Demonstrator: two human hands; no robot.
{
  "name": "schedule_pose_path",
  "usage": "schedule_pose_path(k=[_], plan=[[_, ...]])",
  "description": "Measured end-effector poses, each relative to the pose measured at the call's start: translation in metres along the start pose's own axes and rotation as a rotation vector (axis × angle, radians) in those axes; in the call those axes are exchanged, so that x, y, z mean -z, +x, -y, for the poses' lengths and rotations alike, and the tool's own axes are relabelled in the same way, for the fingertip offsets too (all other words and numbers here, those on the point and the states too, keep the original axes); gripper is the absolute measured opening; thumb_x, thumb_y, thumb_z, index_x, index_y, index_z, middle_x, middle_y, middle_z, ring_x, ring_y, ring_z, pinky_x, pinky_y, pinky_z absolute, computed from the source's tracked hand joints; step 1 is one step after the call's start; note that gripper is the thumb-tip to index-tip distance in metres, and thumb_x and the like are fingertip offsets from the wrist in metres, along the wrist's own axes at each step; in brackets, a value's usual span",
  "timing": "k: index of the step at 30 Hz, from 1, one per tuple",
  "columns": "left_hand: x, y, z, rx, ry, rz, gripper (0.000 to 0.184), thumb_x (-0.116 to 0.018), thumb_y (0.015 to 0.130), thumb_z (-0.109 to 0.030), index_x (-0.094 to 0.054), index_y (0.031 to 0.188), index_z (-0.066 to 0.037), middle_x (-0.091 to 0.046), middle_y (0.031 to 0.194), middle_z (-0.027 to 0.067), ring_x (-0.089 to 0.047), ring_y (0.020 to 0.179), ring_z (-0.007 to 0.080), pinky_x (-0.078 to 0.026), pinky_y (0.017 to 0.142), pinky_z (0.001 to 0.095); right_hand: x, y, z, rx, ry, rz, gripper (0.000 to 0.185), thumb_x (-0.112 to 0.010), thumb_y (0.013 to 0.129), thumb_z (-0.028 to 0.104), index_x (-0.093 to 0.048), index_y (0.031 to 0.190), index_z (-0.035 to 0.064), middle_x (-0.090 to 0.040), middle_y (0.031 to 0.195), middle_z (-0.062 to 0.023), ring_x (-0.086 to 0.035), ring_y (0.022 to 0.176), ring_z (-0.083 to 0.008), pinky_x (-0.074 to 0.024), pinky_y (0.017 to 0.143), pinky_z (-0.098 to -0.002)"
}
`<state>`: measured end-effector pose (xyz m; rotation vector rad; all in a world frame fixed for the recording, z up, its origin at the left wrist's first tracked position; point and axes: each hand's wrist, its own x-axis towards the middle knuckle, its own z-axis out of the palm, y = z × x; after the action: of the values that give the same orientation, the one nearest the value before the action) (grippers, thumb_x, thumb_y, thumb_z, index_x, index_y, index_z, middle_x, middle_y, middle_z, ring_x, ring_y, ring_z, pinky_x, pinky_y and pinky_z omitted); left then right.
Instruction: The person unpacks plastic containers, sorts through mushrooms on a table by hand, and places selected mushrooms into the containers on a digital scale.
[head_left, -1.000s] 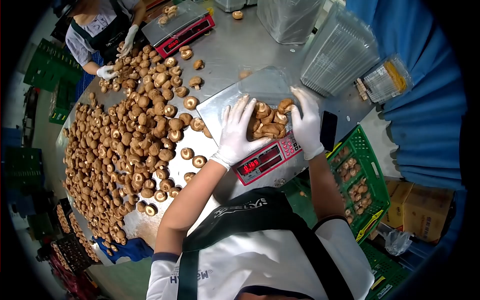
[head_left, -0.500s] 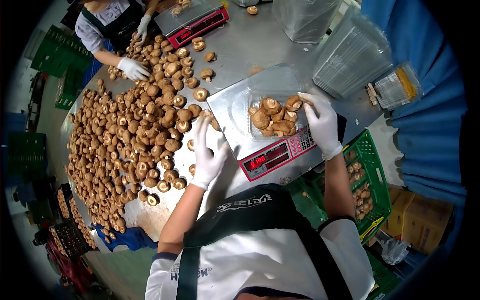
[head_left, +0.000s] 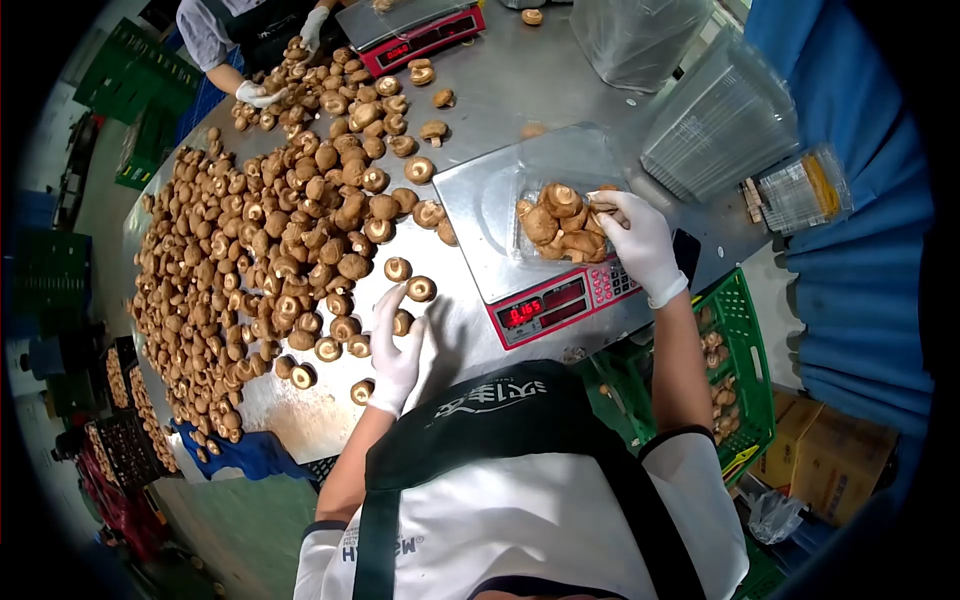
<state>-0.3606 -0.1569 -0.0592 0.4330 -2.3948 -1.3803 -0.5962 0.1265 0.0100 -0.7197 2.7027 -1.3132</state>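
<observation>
My left hand (head_left: pixel 398 352), in a white glove, is over the steel table (head_left: pixel 480 100), fingers apart, beside a few loose mushrooms (head_left: pixel 421 289) right of the big mushroom pile (head_left: pixel 250 240). My right hand (head_left: pixel 645 245), also gloved, has its fingertips pinched on a mushroom at the right side of a clear plastic tray (head_left: pixel 522 246). Several brown mushrooms (head_left: pixel 562 200) lie in that tray. Beneath it is the metal pan of a red scale (head_left: pixel 543 308) with lit red digits.
Across the table a person's gloved hands (head_left: pixel 262 95) touch the pile near a second red scale (head_left: pixel 425 40). Stacked clear trays (head_left: pixel 720 120) and a plastic bag (head_left: pixel 640 40) stand at the back right. A green crate (head_left: pixel 745 350) with packed mushrooms is at right, below table level.
My left hand has left the tray and moved left and down towards the loose mushrooms, opening. My right hand has closed on a mushroom at the tray. The view has shifted somewhat.
</observation>
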Motion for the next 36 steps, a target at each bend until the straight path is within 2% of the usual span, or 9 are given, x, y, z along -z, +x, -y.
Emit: schedule_pose_path(k=[9,13,18,21,24,27,31,32,36], plan=[[-0.106,0.131,-0.097,-0.449,0.198,0.296,0.061,-0.067,0.084,-0.018,-0.047,0.142,-0.016,-0.049,0.14,0.0167,-0.047,0.129,0.036,-0.035,0.109,0.0439,-0.014,0.018,0.009,-0.125,-0.196,0.218,0.051,-0.067,0.083,0.019,-0.056,0.132,0.0116,-0.067,0.113,-0.0181,-0.063,0.104,-0.0371,-0.0499,0.09,-0.0429],[-0.127,0.156,-0.089,-0.371,0.274,0.416,0.053,-0.066,0.086,-0.017,-0.052,0.137,-0.017,-0.061,0.127,0.0116,-0.056,0.12,0.0302,-0.036,0.107,0.0414,-0.02,0.024,0.004,-0.151,-0.181,0.221,0.048,-0.07,0.082,0.022,-0.059,0.127,0.0111,-0.067,0.108,-0.0204,-0.062,0.103,-0.0397,-0.0497,0.089,-0.0444],[-0.102,0.149,-0.08,0.077,-0.552,0.153,0.045,-0.066,0.093,-0.022,-0.052,0.132,-0.005,-0.063,0.117,0.0099,-0.062,0.102,0.0184,-0.05,0.09,0.0309,-0.008,0.019,0.01,-0.313,0.286,0.089,0.042,-0.058,0.085,0.0,-0.059,0.127,0.008,-0.071,0.099,-0.0101,-0.067,0.086,-0.0167,-0.0531,0.078,-0.029],[-0.078,0.141,-0.06,0.348,-0.803,0.12,0.038,-0.06,0.098,-0.027,-0.054,0.129,-0.007,-0.062,0.108,0.0032,-0.06,0.09,0.01,-0.048,0.083,0.0265,0.002,0.018,0.008,-0.071,0.181,0.125,0.043,-0.058,0.083,-0.002,-0.061,0.124,0.0079,-0.067,0.115,-0.0121,-0.067,0.1,-0.0228,-0.0522,0.085,-0.0312],[-0.064,0.124,-0.046,0.498,-1.003,0.133,0.033,-0.058,0.098,-0.028,-0.056,0.124,-0.007,-0.061,0.107,0.0028,-0.057,0.089,0.0105,-0.048,0.081,0.027,-0.009,0.011,0.005,0.198,-0.163,0.241,0.043,-0.058,0.081,-0.002,-0.061,0.122,0.0101,-0.063,0.122,-0.0121,-0.063,0.107,-0.0283,-0.0504,0.091,-0.034],[-0.06,0.107,-0.049,0.554,-1.072,0.161,0.033,-0.055,0.099,-0.024,-0.053,0.126,-0.006,-0.061,0.109,0.0061,-0.061,0.096,0.0152,-0.05,0.084,0.0293,-0.015,0.012,0.007,0.128,-0.219,0.286,0.042,-0.059,0.08,-0.001,-0.062,0.12,0.0115,-0.062,0.123,-0.0121,-0.061,0.108,-0.0318,-0.0489,0.093,-0.0374],[-0.062,0.096,-0.052,0.569,-1.061,0.211,0.039,-0.048,0.099,-0.021,-0.046,0.135,-0.005,-0.059,0.117,0.0109,-0.061,0.105,0.0212,-0.049,0.085,0.032,-0.003,0.014,0.014,0.029,0.042,0.172,0.039,-0.061,0.081,0.001,-0.062,0.119,0.007,-0.064,0.115,-0.0102,-0.064,0.093,-0.0264,-0.0509,0.083,-0.0325],[-0.061,0.094,-0.054,0.561,-1.053,0.228,0.04,-0.047,0.099,-0.02,-0.045,0.136,-0.005,-0.059,0.117,0.0109,-0.061,0.105,0.0212,-0.049,0.085,0.032,-0.002,0.013,0.013,0.0,0.104,0.132,0.037,-0.06,0.085,-0.003,-0.061,0.122,0.0019,-0.065,0.101,-0.0053,-0.061,0.082,-0.0099,-0.0504,0.076,-0.0238],[-0.057,0.084,-0.061,0.556,-1.026,0.289,0.041,-0.046,0.1,-0.02,-0.043,0.139,-0.005,-0.059,0.118,0.0104,-0.062,0.104,0.0211,-0.05,0.084,0.0313,-0.002,0.002,0.013,-0.172,0.358,0.056,0.037,-0.061,0.091,0.0,-0.056,0.127,-0.0021,-0.065,0.087,-0.0026,-0.059,0.078,-0.0052,-0.0484,0.073,-0.0202]])
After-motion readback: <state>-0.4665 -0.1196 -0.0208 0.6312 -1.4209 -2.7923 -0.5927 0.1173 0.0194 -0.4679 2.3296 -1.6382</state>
